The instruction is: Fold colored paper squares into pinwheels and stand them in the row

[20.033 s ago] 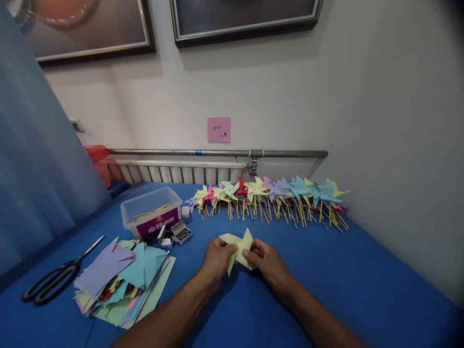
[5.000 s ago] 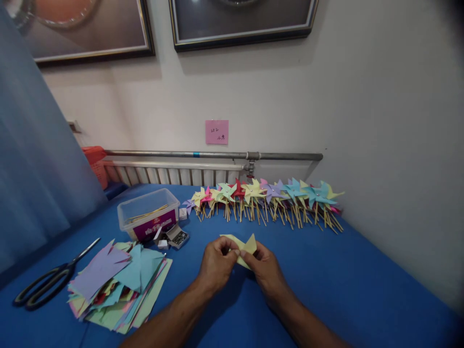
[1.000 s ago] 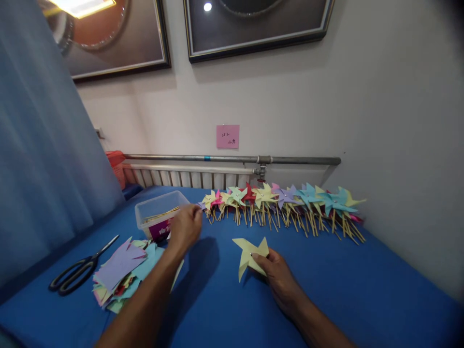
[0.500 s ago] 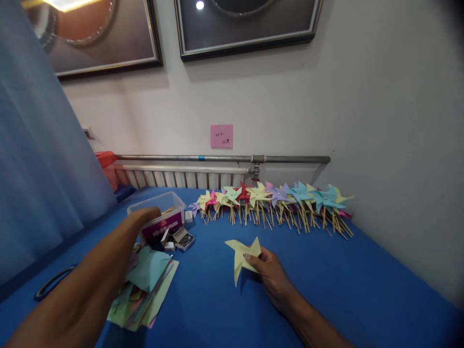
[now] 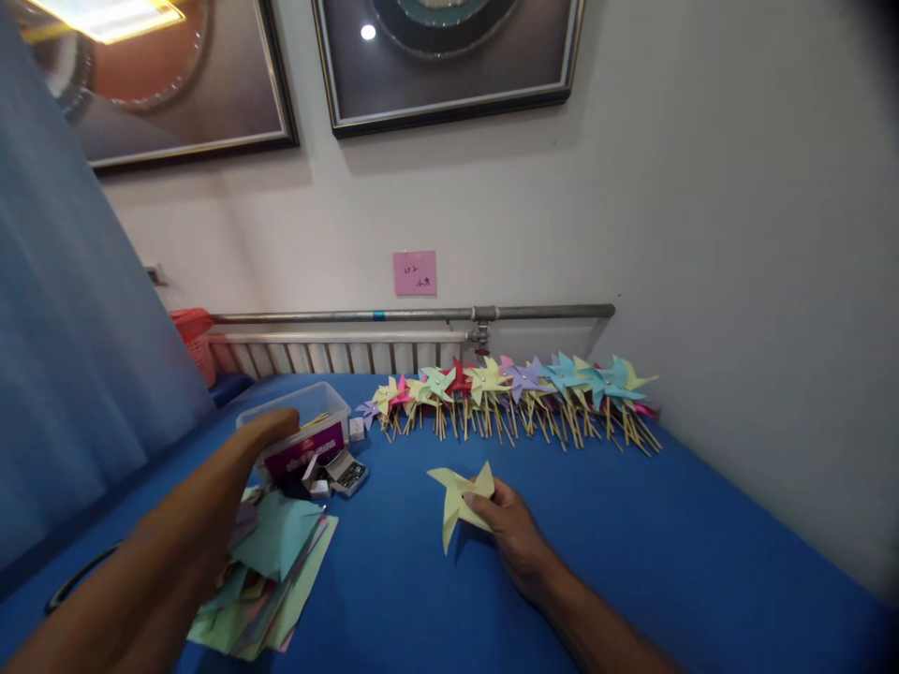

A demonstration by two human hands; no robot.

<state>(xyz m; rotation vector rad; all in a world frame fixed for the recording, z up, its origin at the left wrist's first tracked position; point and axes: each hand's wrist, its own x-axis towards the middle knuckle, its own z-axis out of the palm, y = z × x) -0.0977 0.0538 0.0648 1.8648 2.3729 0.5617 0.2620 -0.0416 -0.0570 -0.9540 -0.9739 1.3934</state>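
Note:
My right hand [image 5: 507,520] pinches a pale yellow paper pinwheel [image 5: 455,501] at its middle, thumb on top, just above the blue surface. No stick shows on this pinwheel. My left hand [image 5: 277,426] reaches into a clear plastic box [image 5: 329,398] with a purple label; its fingers are hidden behind the hand and the box wall. Thin wooden sticks [image 5: 314,421] show inside that box. Right in front of it lies a small open carton of metal pins [image 5: 349,473]. Below my left forearm is a pile of coloured paper sheets [image 5: 281,538].
Finished pinwheels on sticks [image 5: 526,379] lie in a long row along the back of the blue table [image 5: 596,543]. A dark curved handle [image 5: 77,573] shows at the left. Behind stand a radiator and pipe [image 5: 421,315]; a blue curtain [image 5: 84,281] hangs left.
The view has shifted slightly, so the scene sits a little lower and further left. My left hand stays at the box, and my right hand keeps its hold on the yellow pinwheel.

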